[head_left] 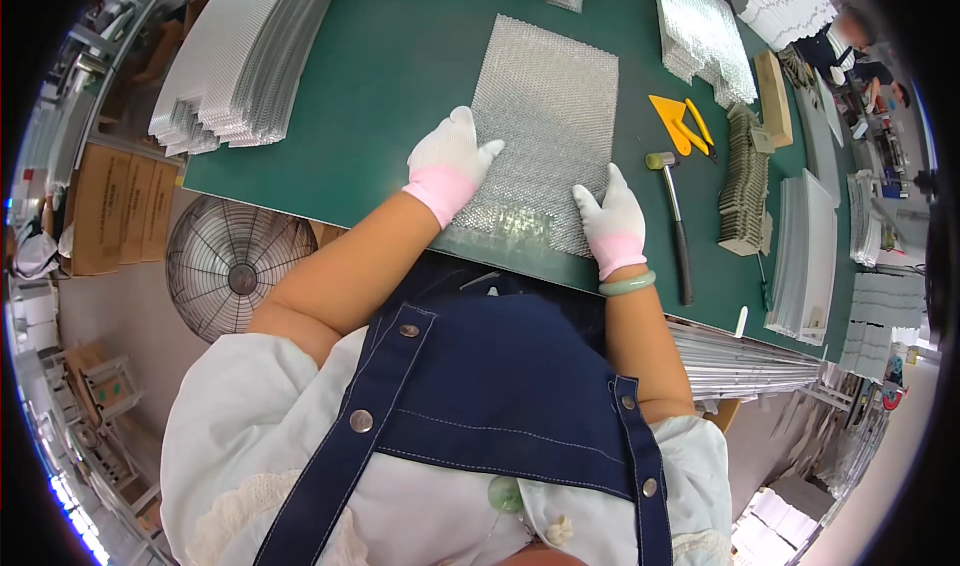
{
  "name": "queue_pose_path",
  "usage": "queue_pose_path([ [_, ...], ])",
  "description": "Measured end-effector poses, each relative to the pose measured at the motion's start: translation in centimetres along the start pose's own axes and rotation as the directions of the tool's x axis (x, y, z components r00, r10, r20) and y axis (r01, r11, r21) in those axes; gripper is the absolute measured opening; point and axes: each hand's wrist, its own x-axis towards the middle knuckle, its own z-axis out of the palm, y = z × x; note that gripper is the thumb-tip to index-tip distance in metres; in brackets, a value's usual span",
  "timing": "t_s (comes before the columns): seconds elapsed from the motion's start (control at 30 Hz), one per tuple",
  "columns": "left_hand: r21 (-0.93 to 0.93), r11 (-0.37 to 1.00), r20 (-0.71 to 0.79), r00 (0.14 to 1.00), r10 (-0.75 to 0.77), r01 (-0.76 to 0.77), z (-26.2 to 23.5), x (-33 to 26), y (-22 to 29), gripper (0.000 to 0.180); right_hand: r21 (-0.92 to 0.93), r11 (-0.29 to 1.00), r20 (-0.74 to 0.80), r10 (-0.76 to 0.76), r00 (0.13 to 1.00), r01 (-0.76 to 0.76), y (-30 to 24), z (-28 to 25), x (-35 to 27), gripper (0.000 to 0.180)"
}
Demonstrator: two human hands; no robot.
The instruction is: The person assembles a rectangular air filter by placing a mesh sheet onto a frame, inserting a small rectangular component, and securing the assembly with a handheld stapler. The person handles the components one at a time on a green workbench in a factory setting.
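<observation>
A silvery honeycomb-mesh sheet (548, 96) lies on the green tabletop in front of me, its near end close to the table's edge. My left hand (448, 156), in a white glove with a pink cuff, rests at the sheet's left side. Its fingers stretch forward, and its thumb is spread over the mesh. Along the lower right side is my right hand (611, 216), gloved the same way, fingers extended and thumb apart toward the sheet. Both hands look open; the undersides of their fingers are hidden.
Right of the sheet lie a mallet (672, 216), a yellow scraper (668, 123) and yellow-handled pliers (697, 124). Stacked mesh sheets (250, 46) stand at the far left, more mesh (705, 36) at the far right. A floor fan (240, 271) stands beside the table.
</observation>
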Motion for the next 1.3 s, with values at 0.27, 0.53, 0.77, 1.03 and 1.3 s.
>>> queue_pose_path([
  [0.27,-0.009,0.996,-0.065,0.994,0.085,-0.085,0.4,0.0,-0.4,0.053,-0.006,0.999,-0.092,-0.052,0.994,0.051,0.5,0.6,-0.4,0.07],
  [0.53,0.261,0.965,-0.158,0.985,0.072,-0.029,0.3,-0.8,0.6,0.06,-0.209,0.977,-0.141,0.0,0.99,-0.03,-1.4,-0.4,-1.0,0.065],
  [0.77,0.199,0.961,0.137,0.977,0.166,-0.191,-1.4,0.0,-0.2,0.078,-0.165,0.985,-0.037,-0.059,0.998,0.052,-0.8,-0.9,-0.7,0.064],
  [1.03,0.164,0.953,0.129,0.963,0.237,-0.257,-1.4,-3.7,2.2,0.029,-0.143,0.954,-0.053,-0.274,0.96,0.264,-2.0,0.0,-2.2,0.028],
  [1.3,0.404,0.649,0.124,0.741,0.66,-0.645,2.0,-10.8,-1.8,0.063,-0.305,0.856,0.016,-0.433,0.901,0.417,-1.7,2.0,-9.5,0.079],
])
